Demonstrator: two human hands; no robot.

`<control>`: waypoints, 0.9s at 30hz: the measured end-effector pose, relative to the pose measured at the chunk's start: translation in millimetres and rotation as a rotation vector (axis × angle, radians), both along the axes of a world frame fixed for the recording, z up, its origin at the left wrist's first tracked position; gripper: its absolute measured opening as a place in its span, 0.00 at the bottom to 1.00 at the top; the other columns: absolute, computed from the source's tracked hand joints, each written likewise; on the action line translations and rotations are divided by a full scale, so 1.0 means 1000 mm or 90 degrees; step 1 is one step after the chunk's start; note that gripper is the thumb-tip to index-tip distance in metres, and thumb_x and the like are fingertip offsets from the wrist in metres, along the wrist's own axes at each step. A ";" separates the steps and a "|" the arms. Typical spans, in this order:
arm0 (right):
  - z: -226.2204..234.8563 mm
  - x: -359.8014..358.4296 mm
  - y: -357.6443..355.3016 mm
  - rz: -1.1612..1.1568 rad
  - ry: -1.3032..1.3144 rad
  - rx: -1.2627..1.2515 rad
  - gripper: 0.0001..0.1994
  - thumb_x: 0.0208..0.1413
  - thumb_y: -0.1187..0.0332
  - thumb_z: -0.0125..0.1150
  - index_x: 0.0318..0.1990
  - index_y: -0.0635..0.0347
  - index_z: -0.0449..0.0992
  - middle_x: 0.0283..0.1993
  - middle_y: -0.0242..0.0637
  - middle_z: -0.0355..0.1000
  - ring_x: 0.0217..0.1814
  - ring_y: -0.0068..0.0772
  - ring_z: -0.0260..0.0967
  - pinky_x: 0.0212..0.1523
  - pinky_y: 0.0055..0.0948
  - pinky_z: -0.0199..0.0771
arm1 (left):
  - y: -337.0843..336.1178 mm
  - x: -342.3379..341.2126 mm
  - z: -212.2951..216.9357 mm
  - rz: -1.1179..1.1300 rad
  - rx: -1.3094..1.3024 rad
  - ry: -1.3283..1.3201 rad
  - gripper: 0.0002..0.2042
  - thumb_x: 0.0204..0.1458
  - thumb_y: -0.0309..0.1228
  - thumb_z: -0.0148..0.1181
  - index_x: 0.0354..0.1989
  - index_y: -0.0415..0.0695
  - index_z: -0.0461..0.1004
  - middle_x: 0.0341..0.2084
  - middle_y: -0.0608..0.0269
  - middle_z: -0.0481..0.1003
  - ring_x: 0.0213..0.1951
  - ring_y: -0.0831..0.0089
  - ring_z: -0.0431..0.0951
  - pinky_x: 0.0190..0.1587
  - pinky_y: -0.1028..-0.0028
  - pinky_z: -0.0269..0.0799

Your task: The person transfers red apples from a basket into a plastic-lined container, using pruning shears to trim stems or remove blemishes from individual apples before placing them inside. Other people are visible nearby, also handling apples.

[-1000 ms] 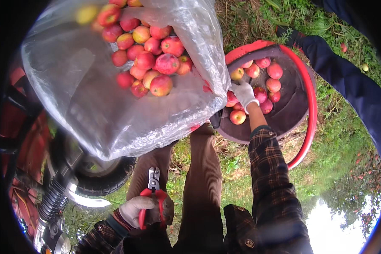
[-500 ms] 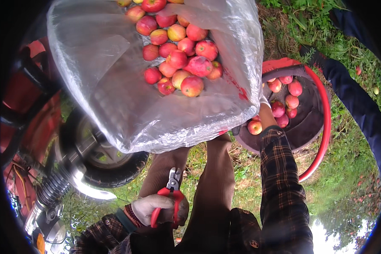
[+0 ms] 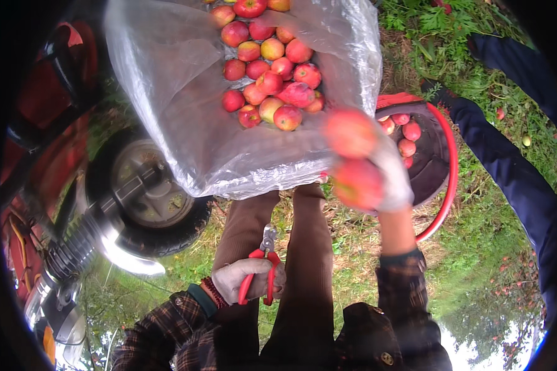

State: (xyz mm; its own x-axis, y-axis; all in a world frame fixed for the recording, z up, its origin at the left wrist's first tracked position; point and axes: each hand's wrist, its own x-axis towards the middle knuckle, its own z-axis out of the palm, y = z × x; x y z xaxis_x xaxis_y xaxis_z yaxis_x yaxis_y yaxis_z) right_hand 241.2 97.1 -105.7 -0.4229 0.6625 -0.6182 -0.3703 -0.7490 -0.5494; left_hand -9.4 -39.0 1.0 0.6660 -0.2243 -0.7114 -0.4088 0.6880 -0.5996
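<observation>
Compared with half a second ago, the clear plastic bag (image 3: 179, 114) sits slightly higher in view, with its pile of apples (image 3: 269, 82) looking the same. The dark bucket (image 3: 433, 167) with the red rim appears a little further left. The largest change is in the right hand (image 3: 393, 176): it was down inside the bucket, and now it is up out of it, blurred, in front of the gap between bag and bucket. It is grasping a pair of apples (image 3: 358, 183), which overlap the bag's lower right corner in view. The left hand (image 3: 244, 278) stays wrapped round the handles of the red clippers (image 3: 268, 240), low in front of the brown trousers (image 3: 309, 247), blades pointing away from the wearer.

Counted, from large to small: one bag; two legs in navy trousers (image 3: 507, 151), another person's, at the right; one wheel (image 3: 167, 191) at the left; one bucket; two gloved hands; one pair of clippers. Of the apples, roughly twenty-two show in the bag, two are in the right hand, and about six show in the bucket, where the hand and bag hide part of the inside.
</observation>
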 end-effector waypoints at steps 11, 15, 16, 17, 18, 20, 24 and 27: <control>-0.094 -0.155 0.030 0.405 -0.413 0.378 0.23 0.48 0.55 0.52 0.48 0.61 0.72 0.45 0.52 0.71 0.49 0.46 0.69 0.50 0.37 0.68 | -0.027 -0.001 -0.014 -0.012 -0.015 0.017 0.22 0.44 0.35 0.60 0.47 0.39 0.66 0.42 0.49 0.71 0.46 0.52 0.71 0.51 0.54 0.66; -0.024 -0.053 -0.016 -0.041 -0.378 0.330 0.16 0.53 0.60 0.52 0.41 0.65 0.73 0.38 0.41 0.73 0.45 0.38 0.71 0.48 0.34 0.70 | -0.031 -0.007 -0.009 0.004 -0.027 0.023 0.22 0.44 0.35 0.61 0.46 0.38 0.66 0.41 0.50 0.71 0.45 0.54 0.71 0.51 0.54 0.66; -0.016 -0.017 -0.023 -0.103 -0.484 0.347 0.13 0.55 0.63 0.52 0.38 0.65 0.73 0.36 0.38 0.73 0.44 0.35 0.71 0.47 0.33 0.71 | -0.032 -0.007 -0.010 0.049 -0.028 0.003 0.22 0.44 0.35 0.60 0.47 0.37 0.66 0.42 0.51 0.71 0.45 0.54 0.71 0.51 0.54 0.66; -0.038 0.014 -0.040 -0.261 -0.415 0.130 0.09 0.55 0.67 0.53 0.38 0.63 0.72 0.35 0.37 0.73 0.39 0.33 0.71 0.43 0.30 0.73 | -0.026 -0.002 -0.006 0.022 -0.022 0.015 0.22 0.45 0.35 0.60 0.47 0.37 0.65 0.42 0.51 0.71 0.45 0.54 0.71 0.51 0.54 0.66; -0.061 0.045 -0.059 -0.475 -0.337 -0.067 0.06 0.55 0.70 0.54 0.38 0.60 0.71 0.34 0.36 0.73 0.33 0.31 0.72 0.39 0.28 0.74 | -0.019 0.002 -0.005 -0.003 -0.017 0.026 0.22 0.45 0.35 0.59 0.48 0.37 0.65 0.42 0.51 0.71 0.45 0.54 0.71 0.51 0.55 0.66; -0.117 0.078 -0.093 -0.426 -0.390 -0.204 0.13 0.53 0.68 0.57 0.45 0.61 0.70 0.34 0.35 0.72 0.32 0.29 0.72 0.35 0.28 0.74 | -0.008 0.008 -0.002 -0.048 -0.015 0.055 0.22 0.46 0.33 0.57 0.49 0.36 0.66 0.41 0.50 0.72 0.44 0.53 0.72 0.51 0.55 0.66; -0.220 0.100 -0.132 0.180 -0.591 -0.138 0.28 0.45 0.59 0.60 0.55 0.61 0.68 0.54 0.47 0.68 0.55 0.45 0.66 0.57 0.29 0.63 | 0.012 0.019 -0.002 -0.097 -0.015 0.081 0.15 0.46 0.35 0.59 0.38 0.38 0.67 0.32 0.57 0.68 0.38 0.64 0.70 0.45 0.64 0.66; -0.242 0.072 -0.115 0.526 -0.784 -0.049 0.33 0.44 0.54 0.60 0.59 0.59 0.62 0.59 0.52 0.62 0.57 0.49 0.64 0.57 0.38 0.63 | 0.014 0.013 -0.005 -0.084 -0.005 0.039 0.16 0.46 0.36 0.59 0.38 0.36 0.68 0.33 0.57 0.70 0.38 0.64 0.71 0.45 0.67 0.67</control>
State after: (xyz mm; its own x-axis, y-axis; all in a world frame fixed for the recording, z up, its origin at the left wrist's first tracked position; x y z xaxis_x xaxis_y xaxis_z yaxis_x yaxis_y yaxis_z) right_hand 313.2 -17.4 -347.3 0.1487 0.4514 -0.8799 0.8218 -0.5513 -0.1440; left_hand 3.1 -25.4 -4.2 0.5862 -0.3128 -0.7473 -0.3505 0.7338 -0.5820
